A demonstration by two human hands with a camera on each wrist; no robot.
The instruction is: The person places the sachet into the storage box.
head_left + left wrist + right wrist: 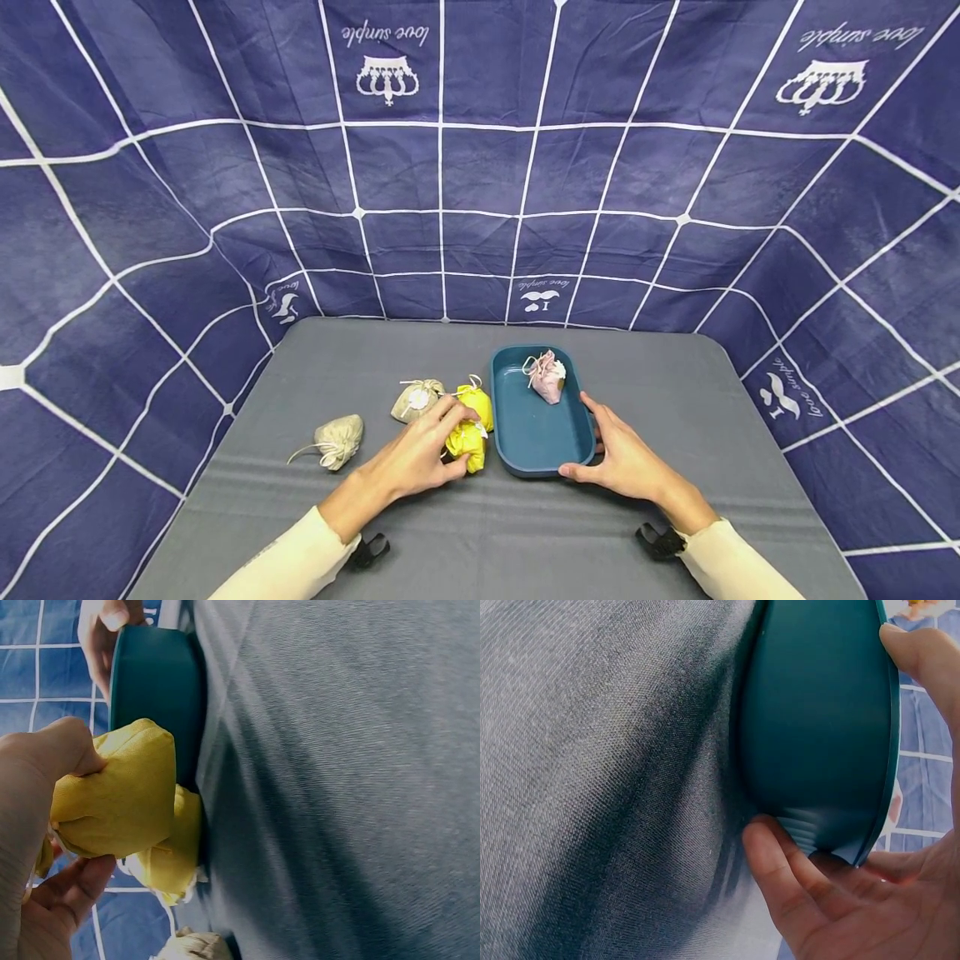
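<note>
My left hand pinches a yellow drawstring pouch between thumb and fingers, close to the left side of a teal rectangular box. A second yellow pouch sits just behind it, right by the box wall. My right hand grips the box at its near right side, the thumb on the near rim and the other fingers along the right wall. Inside the box, toward the far end, lies a pink drawstring pouch.
Beyond the left hand lies a beige pouch with a white tag. Another beige pouch lies farther left, its cord trailing. The grey-covered table is walled in by a blue checked curtain at the back and sides.
</note>
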